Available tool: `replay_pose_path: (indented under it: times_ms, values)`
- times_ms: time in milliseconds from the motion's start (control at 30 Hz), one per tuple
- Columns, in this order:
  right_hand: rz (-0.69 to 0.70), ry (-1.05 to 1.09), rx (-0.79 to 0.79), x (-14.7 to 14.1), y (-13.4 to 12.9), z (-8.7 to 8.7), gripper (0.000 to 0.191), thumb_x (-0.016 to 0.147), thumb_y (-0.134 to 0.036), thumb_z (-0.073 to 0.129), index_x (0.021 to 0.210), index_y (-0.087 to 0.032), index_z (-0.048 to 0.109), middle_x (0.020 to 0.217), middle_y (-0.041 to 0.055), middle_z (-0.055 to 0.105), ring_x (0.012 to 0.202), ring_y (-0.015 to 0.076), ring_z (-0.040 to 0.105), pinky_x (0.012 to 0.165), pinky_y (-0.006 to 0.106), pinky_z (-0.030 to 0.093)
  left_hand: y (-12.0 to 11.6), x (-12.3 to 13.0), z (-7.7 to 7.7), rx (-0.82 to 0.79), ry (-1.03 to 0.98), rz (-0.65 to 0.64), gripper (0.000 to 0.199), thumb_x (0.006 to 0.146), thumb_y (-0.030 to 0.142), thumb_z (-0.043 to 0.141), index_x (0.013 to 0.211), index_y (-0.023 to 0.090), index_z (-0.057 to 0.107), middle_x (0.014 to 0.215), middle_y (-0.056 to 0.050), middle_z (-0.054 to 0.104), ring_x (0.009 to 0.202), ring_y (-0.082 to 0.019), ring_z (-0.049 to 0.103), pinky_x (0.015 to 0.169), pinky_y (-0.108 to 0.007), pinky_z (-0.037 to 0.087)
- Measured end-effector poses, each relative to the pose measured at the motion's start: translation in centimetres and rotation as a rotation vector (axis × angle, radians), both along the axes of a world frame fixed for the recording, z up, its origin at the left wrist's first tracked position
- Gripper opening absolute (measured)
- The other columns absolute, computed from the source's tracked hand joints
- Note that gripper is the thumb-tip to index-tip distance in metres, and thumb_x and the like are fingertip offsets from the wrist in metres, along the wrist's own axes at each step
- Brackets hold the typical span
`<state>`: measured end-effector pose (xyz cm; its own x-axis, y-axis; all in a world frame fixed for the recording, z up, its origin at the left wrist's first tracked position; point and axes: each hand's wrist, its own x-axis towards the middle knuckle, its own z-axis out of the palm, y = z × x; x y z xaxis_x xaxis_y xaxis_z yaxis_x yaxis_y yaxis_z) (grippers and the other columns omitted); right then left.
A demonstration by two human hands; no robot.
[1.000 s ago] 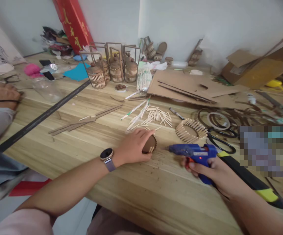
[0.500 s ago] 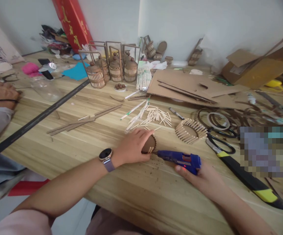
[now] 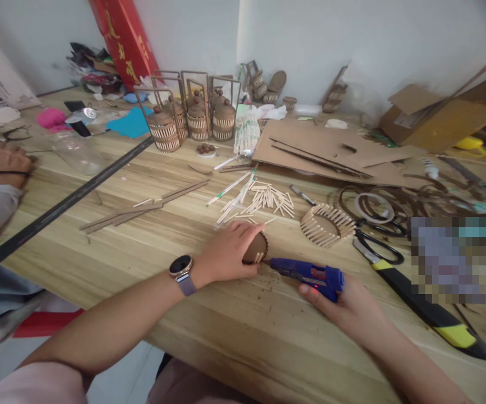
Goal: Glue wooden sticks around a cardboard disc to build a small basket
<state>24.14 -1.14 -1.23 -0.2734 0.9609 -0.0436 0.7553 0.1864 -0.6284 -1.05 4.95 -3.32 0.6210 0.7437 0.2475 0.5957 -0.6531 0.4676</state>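
My left hand (image 3: 230, 252) is closed around the edge of a round brown cardboard disc (image 3: 256, 247), which lies on the table. A couple of short wooden sticks (image 3: 258, 257) stand at the disc's near rim. In my right hand (image 3: 331, 300) is a blue glue gun (image 3: 310, 275) with a small red light on. Its nozzle points left and meets the disc's rim beside the sticks. Beyond my left hand is a pile of short sticks (image 3: 270, 197). To the right lies a ring of sticks around a disc (image 3: 327, 225).
Little lidded baskets with tall handles (image 3: 200, 120) stand at the back. A cardboard sheet (image 3: 318, 148) and black scissors (image 3: 379, 247) lie to the right, near a black-and-yellow cutter (image 3: 427, 303). At the left edge rest another person's hands (image 3: 7, 163). Brown strips (image 3: 142, 210) lie left of the sticks.
Almost nothing differs. The glue gun and my right hand have shifted very slightly to the left; the nozzle stays at the disc's rim.
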Motion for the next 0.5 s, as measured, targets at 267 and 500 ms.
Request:
replay_pose_path:
  times_ms: [267, 500]
  values:
    - [0.017, 0.045, -0.002, -0.33, -0.04, 0.30, 0.032, 0.084, -0.046, 0.054, 0.091, -0.020, 0.071, 0.089, 0.0078, 0.078, 0.079, 0.0272, 0.073, 0.069, 0.036, 0.058, 0.04, 0.05, 0.02, 0.010, 0.020, -0.001, 0.076, 0.075, 0.029, 0.067, 0.141, 0.016, 0.034, 0.136, -0.014, 0.052, 0.127, -0.031, 0.044, 0.109, -0.048, 0.038]
    - [0.004, 0.036, 0.001, -0.28, -0.03, 0.09, 0.034, 0.083, -0.047, 0.055, 0.093, -0.020, 0.072, 0.089, 0.0089, 0.078, 0.079, 0.0284, 0.073, 0.069, 0.038, 0.058, 0.08, 0.02, -0.08, 0.005, 0.004, -0.005, 0.076, 0.075, 0.028, 0.066, 0.142, 0.019, 0.033, 0.136, -0.013, 0.052, 0.128, -0.031, 0.044, 0.108, -0.050, 0.039]
